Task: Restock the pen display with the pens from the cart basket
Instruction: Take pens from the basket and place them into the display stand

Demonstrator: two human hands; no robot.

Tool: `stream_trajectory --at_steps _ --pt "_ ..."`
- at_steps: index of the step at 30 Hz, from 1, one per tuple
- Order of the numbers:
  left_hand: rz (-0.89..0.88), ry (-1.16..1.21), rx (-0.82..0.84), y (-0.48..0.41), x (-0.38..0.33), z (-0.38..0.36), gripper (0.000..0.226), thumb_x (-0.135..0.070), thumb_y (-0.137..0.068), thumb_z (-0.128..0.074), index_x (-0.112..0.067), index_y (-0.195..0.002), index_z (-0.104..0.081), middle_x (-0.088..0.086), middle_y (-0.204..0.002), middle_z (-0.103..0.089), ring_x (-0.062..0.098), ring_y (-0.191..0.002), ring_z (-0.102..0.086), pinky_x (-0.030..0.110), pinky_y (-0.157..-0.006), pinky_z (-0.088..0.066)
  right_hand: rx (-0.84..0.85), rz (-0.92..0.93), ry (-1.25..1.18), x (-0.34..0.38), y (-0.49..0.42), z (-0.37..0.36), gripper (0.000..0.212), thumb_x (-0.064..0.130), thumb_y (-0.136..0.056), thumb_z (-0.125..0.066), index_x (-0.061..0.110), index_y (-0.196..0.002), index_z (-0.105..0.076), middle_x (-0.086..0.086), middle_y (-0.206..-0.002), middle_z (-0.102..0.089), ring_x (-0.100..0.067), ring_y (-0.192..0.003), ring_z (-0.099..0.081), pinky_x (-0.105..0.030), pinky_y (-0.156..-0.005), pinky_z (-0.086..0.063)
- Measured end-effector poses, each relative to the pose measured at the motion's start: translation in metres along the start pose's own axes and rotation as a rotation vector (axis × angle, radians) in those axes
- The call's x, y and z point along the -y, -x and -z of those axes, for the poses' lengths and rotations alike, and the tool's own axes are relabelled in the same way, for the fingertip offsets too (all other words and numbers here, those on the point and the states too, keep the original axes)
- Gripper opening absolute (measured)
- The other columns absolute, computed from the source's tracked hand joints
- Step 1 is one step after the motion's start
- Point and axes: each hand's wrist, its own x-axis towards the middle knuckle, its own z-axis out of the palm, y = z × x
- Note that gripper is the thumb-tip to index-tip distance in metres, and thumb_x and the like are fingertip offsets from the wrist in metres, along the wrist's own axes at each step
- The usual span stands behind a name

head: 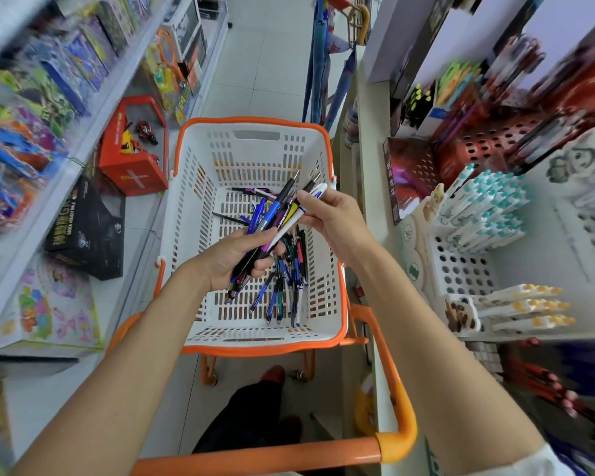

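One pen bundle, left hand, right hand.

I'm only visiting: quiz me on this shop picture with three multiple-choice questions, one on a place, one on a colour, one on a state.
1. Where do the loose pens lie? A floor; B cart basket; C left shelf.
2. What colour is the basket's rim? A orange; B blue; C green.
3. What is the left hand doing? A hanging empty; B pushing the cart handle; C gripping a pen bundle.
Answers: B, they rest on its slotted bottom; A, orange edging tops the white walls; C, fingers curl round several pens.
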Motion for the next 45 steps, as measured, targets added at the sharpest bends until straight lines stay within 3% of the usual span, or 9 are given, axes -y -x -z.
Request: stream_trajectory --at_steps 9,12,16,20,27,33,38,42,45 --pt "-0.097 0.069 -0.189 -0.002 -0.004 -0.005 0.036 -0.022 -0.086 -0.064 -0.007 -0.119 -0.065 -0.001 -0.081 -0.062 0.006 -0.058 -0.052 0.016 -0.053 -0.048 -0.256 0.109 -0.149 0.033 -0.008 0.022 0.014 0.006 -0.097 -0.058 0.001 -0.086 -0.063 -0.009 -0.082 -0.071 -0.011 -0.069 -0.068 -0.017 -0.065 -0.054" --pt "-0.155 0.12 -0.279 -0.005 -0.008 -0.01 0.04 -0.023 -0.085 -0.065 -0.005 -0.121 -0.065 0.009 -0.102 -0.072 0.017 -0.08 -0.071 0.024 -0.068 -0.059 -0.139 0.038 -0.107 0.042 -0.006 0.027 0.014 0.006 -0.096 -0.06 0.0 -0.084 -0.062 -0.011 -0.086 -0.071 -0.012 -0.067 -0.068 -0.016 -0.063 -0.054" --pt "-0.119 0.111 -0.188 -0.008 -0.012 -0.023 0.037 -0.024 -0.098 -0.055 -0.008 -0.131 -0.06 0.021 -0.121 -0.068 0.036 -0.111 -0.066 0.049 -0.089 -0.057 -0.016 -0.063 0.178 0.028 -0.008 0.011 0.016 0.004 -0.09 -0.068 -0.003 -0.103 -0.062 -0.018 -0.096 -0.072 -0.021 -0.072 -0.07 -0.022 -0.066 -0.059" --pt "-0.045 0.034 -0.156 -0.009 -0.016 -0.03 0.041 -0.024 -0.095 -0.059 -0.003 -0.129 -0.059 0.021 -0.119 -0.068 0.032 -0.105 -0.07 0.041 -0.081 -0.06 -0.046 0.046 0.322 0.015 -0.01 0.002 0.022 0.005 -0.089 -0.071 -0.002 -0.109 -0.064 -0.015 -0.094 -0.074 -0.023 -0.081 -0.074 -0.036 -0.075 -0.062" --pt "-0.031 -0.072 -0.16 -0.01 -0.015 -0.023 0.026 -0.023 -0.092 -0.065 -0.007 -0.113 -0.066 0.021 -0.119 -0.068 0.02 -0.082 -0.063 0.025 -0.066 -0.058 0.022 0.018 0.461 0.027 -0.017 0.011 0.038 0.033 -0.087 -0.074 0.014 -0.118 -0.062 -0.005 -0.114 -0.067 -0.016 -0.103 -0.064 -0.03 -0.084 -0.05" --pt "-0.05 -0.144 -0.127 -0.012 -0.011 -0.021 0.045 -0.022 -0.084 -0.069 -0.003 -0.124 -0.062 0.029 -0.12 -0.065 0.017 -0.078 -0.064 0.024 -0.064 -0.056 0.222 0.099 0.911 0.044 -0.024 0.012 0.02 0.029 -0.082 -0.08 0.014 -0.086 -0.067 0.003 -0.092 -0.065 -0.011 -0.084 -0.058 -0.025 -0.076 -0.049" --pt "-0.053 -0.174 -0.149 -0.012 -0.004 -0.019 0.021 -0.007 -0.092 -0.063 -0.008 -0.113 -0.065 0.014 -0.095 -0.073 0.017 -0.074 -0.066 0.025 -0.064 -0.057 0.312 0.081 1.159 0.046 -0.035 0.015 0.026 0.036 -0.08 -0.081 0.019 -0.096 -0.07 0.004 -0.113 -0.063 -0.012 -0.101 -0.057 -0.029 -0.092 -0.047" --pt "-0.067 -0.144 -0.179 -0.01 -0.005 -0.019 0.015 -0.006 -0.088 -0.066 -0.005 -0.102 -0.068 0.013 -0.08 -0.067 0.018 -0.064 -0.065 0.026 -0.06 -0.056 0.265 0.05 1.098 0.047 -0.035 0.011 0.048 0.034 -0.082 -0.079 0.014 -0.122 -0.06 -0.001 -0.122 -0.06 -0.016 -0.106 -0.056 -0.028 -0.092 -0.046" --pt "-0.053 -0.118 -0.192 -0.009 -0.006 -0.015 0.018 -0.007 -0.087 -0.066 -0.004 -0.104 -0.069 0.017 -0.087 -0.068 0.02 -0.067 -0.065 0.026 -0.061 -0.056 0.296 -0.018 0.918 0.045 -0.033 0.01 0.026 0.023 -0.083 -0.079 0.01 -0.101 -0.065 -0.014 -0.111 -0.068 -0.027 -0.099 -0.065 -0.044 -0.097 -0.052"
